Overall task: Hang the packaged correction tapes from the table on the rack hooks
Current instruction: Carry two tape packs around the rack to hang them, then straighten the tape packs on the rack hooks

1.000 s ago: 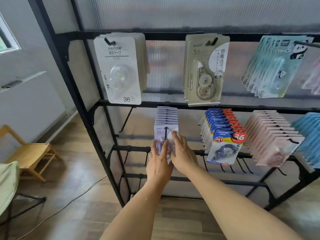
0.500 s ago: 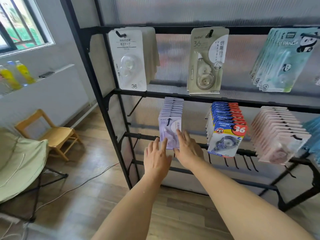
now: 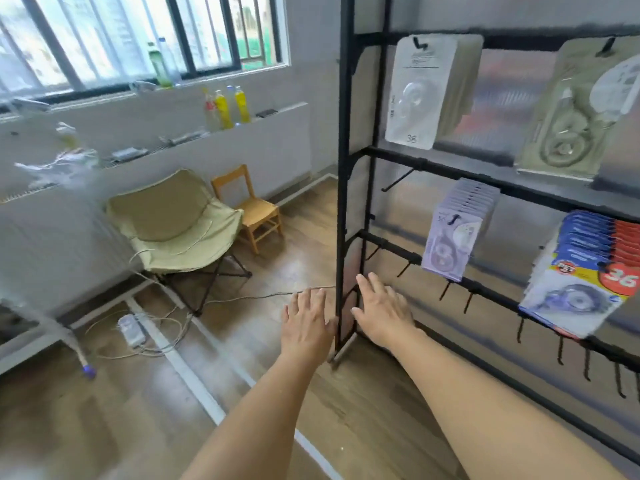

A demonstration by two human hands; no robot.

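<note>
The black rack stands on the right with packaged correction tapes hanging on its hooks. A stack of lilac packs hangs on the middle bar, with blue and red packs to its right. White packs and beige packs hang on the top bar. My left hand and my right hand hover with straight fingers on either side of the rack's left post, below the lilac packs. Neither hand holds anything. Several hooks on the lower bar are bare.
A green folding chair and a small wooden chair stand to the left by the wall. Cables and a power strip lie on the wooden floor. Bottles stand on the ledge under the window. A pale table edge shows at far left.
Both hands have let go of the lilac packs and dropped down and left of them. My view has swung left, bringing the window, chairs and floor into sight.
</note>
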